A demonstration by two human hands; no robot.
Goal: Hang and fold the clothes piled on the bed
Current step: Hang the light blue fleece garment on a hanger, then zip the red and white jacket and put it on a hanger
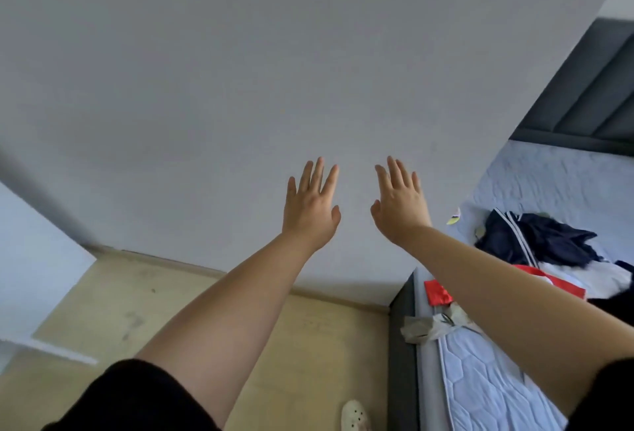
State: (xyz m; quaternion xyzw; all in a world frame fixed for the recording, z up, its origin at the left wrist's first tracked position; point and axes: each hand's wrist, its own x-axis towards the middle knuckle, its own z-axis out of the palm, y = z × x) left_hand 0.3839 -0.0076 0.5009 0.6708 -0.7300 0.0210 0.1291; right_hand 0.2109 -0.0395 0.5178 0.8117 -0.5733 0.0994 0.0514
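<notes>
I had both grips raised at mid-frame in front of the wall (240,53), and neither had hold of anything. The left grip (310,204) was spread wide, fingers straight and apart, its back toward the camera. The right grip (399,206) was spread the same way. The two were just beside each other and not touching. I could not tell whether the fingertips met the wall.

The clothes (545,242) lay at the right of the frame on the bed (507,396), well apart from both grips and lower in the frame. A navy piece with white stripes was on top, with white and red cloth under it, partly hidden by my right forearm. The pile ran along the bed toward the lower right edge. A red scrap (437,291) lay apart from it, nearer the bed's edge.

The right grip was the nearer one. I judged the coming move to be a turn right and down, with the right grip leading. Nothing looked hung or folded yet.
</notes>
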